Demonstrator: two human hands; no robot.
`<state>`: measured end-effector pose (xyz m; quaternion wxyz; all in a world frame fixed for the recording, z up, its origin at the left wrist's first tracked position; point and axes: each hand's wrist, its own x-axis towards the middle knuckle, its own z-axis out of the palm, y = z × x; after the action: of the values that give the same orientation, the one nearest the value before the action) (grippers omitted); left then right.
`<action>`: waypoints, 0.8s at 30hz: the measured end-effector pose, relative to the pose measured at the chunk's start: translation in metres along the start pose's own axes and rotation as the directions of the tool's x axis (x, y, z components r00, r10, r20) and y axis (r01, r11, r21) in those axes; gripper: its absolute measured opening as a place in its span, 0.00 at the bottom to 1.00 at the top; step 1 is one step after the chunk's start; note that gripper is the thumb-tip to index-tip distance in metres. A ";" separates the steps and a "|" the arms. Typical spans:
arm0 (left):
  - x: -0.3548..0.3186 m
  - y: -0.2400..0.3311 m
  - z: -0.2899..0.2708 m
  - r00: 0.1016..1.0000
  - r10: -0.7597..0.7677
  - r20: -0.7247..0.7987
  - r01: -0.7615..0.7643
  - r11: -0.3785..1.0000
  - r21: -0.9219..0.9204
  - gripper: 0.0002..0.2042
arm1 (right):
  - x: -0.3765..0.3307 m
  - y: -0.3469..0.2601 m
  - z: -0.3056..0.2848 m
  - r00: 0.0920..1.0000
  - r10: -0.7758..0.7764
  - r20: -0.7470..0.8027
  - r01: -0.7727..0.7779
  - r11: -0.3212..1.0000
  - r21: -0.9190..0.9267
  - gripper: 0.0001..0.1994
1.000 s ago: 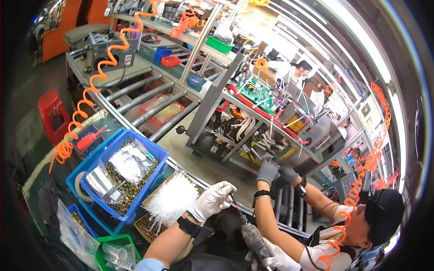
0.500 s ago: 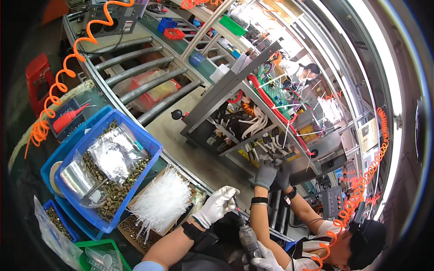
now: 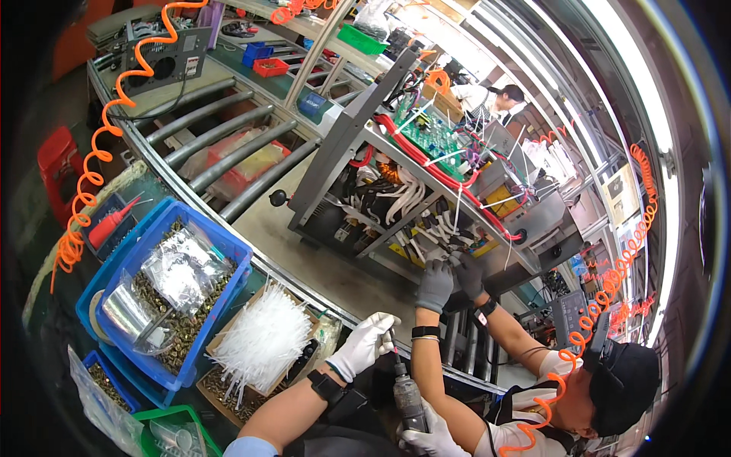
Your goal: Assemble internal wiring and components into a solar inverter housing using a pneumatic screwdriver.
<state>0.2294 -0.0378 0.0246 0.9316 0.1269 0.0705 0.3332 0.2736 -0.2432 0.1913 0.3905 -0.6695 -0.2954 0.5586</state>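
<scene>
My left hand, in a white glove with a dark band at the wrist, is closed with its fingertips pinched together. Whatever small thing sits at those fingertips is too small to name. Just below them points the bit of a power screwdriver with a grey, worn body. Around its lower end my right hand, also white-gloved, is wrapped. Beyond both hands stands an opened metal machine cabinet with cables, red wires and a green circuit board. A co-worker's grey-gloved hands reach into its lower front.
Left of me are a blue bin of brass-coloured screws and plastic bags, a bundle of white cable ties, and a green bin. A roller conveyor runs behind. Orange coiled hoses hang at both sides. The co-worker's head is close on the right.
The view has shifted, so the cabinet appears further left and lower. My hands still hold the same poses, with the screwdriver bit close below the left fingertips. The co-worker's hands remain at the cabinet.
</scene>
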 end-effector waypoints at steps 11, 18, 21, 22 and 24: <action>0.079 0.047 0.068 0.922 0.377 0.082 -0.333 0.671 0.662 0.17 | -0.017 0.049 -0.061 0.964 -0.252 -0.091 0.240 0.963 -0.120 0.40; 0.162 0.142 0.048 0.599 0.801 -0.008 -0.300 0.234 0.925 0.18 | -0.016 0.057 -0.105 0.974 -0.219 0.054 0.225 0.928 -0.298 0.41; 0.168 0.165 0.045 0.705 0.705 -0.074 -0.386 0.470 0.794 0.17 | -0.018 0.061 -0.090 0.980 -0.187 -0.074 0.161 0.950 -0.268 0.40; 0.170 0.166 0.045 0.735 0.672 -0.087 -0.351 0.487 0.800 0.18 | -0.021 0.064 -0.082 0.976 -0.177 -0.130 0.141 0.960 -0.244 0.40; 0.172 0.166 0.041 0.783 0.605 -0.144 -0.262 0.531 0.806 0.18 | -0.025 0.068 -0.071 0.965 -0.163 -0.205 0.116 0.969 -0.220 0.40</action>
<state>0.2699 0.1884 0.1029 0.6396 0.4398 0.3588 0.5184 0.3353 -0.3131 0.1508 0.3881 -0.7417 -0.3530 0.4179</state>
